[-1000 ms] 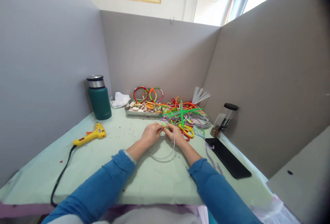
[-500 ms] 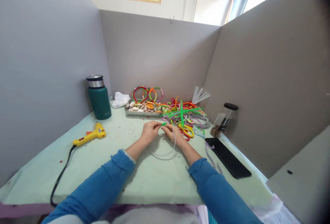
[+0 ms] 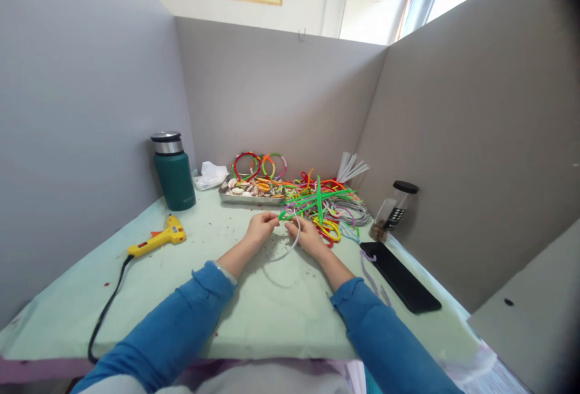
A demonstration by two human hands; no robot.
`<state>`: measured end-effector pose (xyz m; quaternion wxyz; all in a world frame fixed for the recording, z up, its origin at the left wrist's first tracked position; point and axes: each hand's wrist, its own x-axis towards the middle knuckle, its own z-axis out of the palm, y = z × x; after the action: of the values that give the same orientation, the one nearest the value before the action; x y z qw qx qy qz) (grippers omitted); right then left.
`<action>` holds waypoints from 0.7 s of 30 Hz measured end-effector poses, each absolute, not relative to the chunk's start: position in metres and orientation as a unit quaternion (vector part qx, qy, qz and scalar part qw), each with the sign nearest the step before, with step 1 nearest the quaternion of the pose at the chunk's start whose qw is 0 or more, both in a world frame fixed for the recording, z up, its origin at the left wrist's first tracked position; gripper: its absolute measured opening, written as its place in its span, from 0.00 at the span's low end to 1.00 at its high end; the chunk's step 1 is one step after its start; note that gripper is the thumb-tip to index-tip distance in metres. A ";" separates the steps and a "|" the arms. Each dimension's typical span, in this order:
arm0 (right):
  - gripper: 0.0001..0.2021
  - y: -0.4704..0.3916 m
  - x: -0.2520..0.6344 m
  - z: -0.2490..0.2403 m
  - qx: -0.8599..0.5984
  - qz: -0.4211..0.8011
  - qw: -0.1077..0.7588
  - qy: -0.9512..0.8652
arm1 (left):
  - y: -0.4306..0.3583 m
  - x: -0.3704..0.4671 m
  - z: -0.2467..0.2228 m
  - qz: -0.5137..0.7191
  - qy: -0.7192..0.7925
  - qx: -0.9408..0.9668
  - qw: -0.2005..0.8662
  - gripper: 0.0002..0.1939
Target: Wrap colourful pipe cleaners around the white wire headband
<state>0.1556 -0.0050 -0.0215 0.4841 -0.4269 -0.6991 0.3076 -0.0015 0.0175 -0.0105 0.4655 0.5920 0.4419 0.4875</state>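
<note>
My left hand [image 3: 263, 226] is closed in a pinch at one end of a thin pale headband [image 3: 286, 253], where a bright green pipe cleaner [image 3: 283, 216] sits at the fingertips. Curving down in front of my right hand [image 3: 308, 235], the band's free part hangs over the table. My right fingers are bent and pinched close to the green piece, seemingly on its strand; the exact grip is too small to make out. Behind the hands lies a tangled heap of coloured pipe cleaners [image 3: 319, 197].
A metal tray [image 3: 254, 200] of shells stands at the back, with wrapped hoops [image 3: 247, 167] behind it. On the left are a yellow glue gun [image 3: 158, 242] and a green flask [image 3: 174, 176]. A black phone [image 3: 401, 279] and a clear jar [image 3: 394, 213] lie right. Grey partitions [image 3: 281, 86] enclose the table.
My hands have moved slightly apart, the left a little to the left. The band has swung up and left, and more of the green piece shows.
</note>
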 end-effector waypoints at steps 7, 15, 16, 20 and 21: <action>0.16 -0.004 0.157 -0.018 -0.441 0.320 0.491 -0.680 | 0.008 0.000 -0.001 0.445 0.438 0.568 0.536 0.07; 0.11 -0.002 0.159 -0.023 -0.433 0.301 0.484 -0.698 | 0.006 0.000 -0.003 0.414 0.461 0.565 0.545 0.08; 0.11 -0.002 0.159 -0.023 -0.433 0.297 0.483 -0.701 | 0.006 0.000 -0.003 0.412 0.461 0.564 0.547 0.07; 0.12 -0.002 0.159 -0.022 -0.433 0.290 0.480 -0.705 | 0.005 0.000 -0.003 0.406 0.467 0.561 0.550 0.07; 0.12 -0.002 0.159 -0.022 -0.434 0.291 0.481 -0.704 | 0.005 0.001 -0.003 0.403 0.468 0.562 0.550 0.07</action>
<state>0.1591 -0.0019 -0.0222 0.4806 -0.4344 -0.7041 0.2907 0.0006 0.0050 -0.0031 0.5498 0.5622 0.4685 0.4027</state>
